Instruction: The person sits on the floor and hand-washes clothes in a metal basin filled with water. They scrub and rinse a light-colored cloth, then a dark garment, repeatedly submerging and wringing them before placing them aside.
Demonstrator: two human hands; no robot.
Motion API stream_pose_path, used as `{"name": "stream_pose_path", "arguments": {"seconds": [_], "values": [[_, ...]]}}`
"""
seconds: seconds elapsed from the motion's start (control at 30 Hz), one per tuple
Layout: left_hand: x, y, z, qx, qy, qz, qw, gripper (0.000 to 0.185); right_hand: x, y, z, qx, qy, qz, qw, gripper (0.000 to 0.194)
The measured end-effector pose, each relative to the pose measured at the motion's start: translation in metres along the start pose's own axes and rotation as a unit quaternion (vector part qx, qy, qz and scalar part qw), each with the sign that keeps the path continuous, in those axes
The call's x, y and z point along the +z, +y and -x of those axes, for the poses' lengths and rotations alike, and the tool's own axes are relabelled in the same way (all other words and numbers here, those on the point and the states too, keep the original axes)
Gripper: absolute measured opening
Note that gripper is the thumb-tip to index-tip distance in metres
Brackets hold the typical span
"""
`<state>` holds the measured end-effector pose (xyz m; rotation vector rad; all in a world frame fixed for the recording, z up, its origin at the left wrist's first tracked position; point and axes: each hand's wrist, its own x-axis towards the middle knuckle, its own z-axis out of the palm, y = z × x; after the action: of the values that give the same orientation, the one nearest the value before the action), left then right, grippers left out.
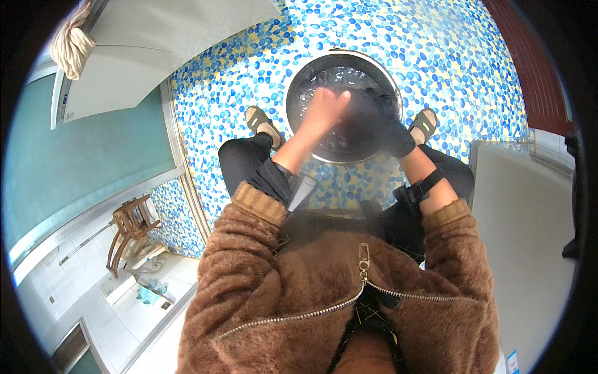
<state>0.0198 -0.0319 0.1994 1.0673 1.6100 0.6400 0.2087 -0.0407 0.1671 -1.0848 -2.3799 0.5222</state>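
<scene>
A round basin with a pale rim (398,89) stands on the floor between the person's feet, with water (343,75) glinting in it. Over its middle my left hand (325,106) is curled, its fingers closed against a dark wet cloth (366,112), blurred by motion. My right hand (401,140), at the basin's right side, is covered by dark material up to the wrist. Whether this is the same cloth or a glove cannot be told, and its fingers are hidden. Dark straps are around both forearms.
Blue pebble-patterned flooring (224,84) surrounds the basin. A white panel (131,51) with a pale mop head (71,46) is at upper left. A pale tub-like fixture (518,233) stands at right. A small wooden chair (133,219) is at lower left, beyond a metal door frame (184,187).
</scene>
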Motion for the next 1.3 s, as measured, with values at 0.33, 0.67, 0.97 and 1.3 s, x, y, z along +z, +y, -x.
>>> {"name": "stream_pose_path", "arguments": {"seconds": [0.33,0.67,0.97,1.3], "values": [[0.010,-0.007,0.016,0.177,-0.015,0.095,0.980,0.008,0.047,0.007,0.015,0.103,-0.042,-0.059,0.992,0.040],[0.038,0.022,0.098,0.196,-0.336,0.004,0.921,0.012,0.035,0.016,0.013,0.136,-0.056,-0.090,0.985,0.040],[0.002,-0.004,0.070,0.158,-0.134,-0.056,0.977,0.020,0.027,0.022,0.019,0.164,-0.064,-0.128,0.976,0.041],[0.008,-0.051,0.015,0.307,0.058,-0.204,0.928,0.028,0.055,0.001,0.040,0.173,-0.118,-0.135,0.968,0.042]]}}
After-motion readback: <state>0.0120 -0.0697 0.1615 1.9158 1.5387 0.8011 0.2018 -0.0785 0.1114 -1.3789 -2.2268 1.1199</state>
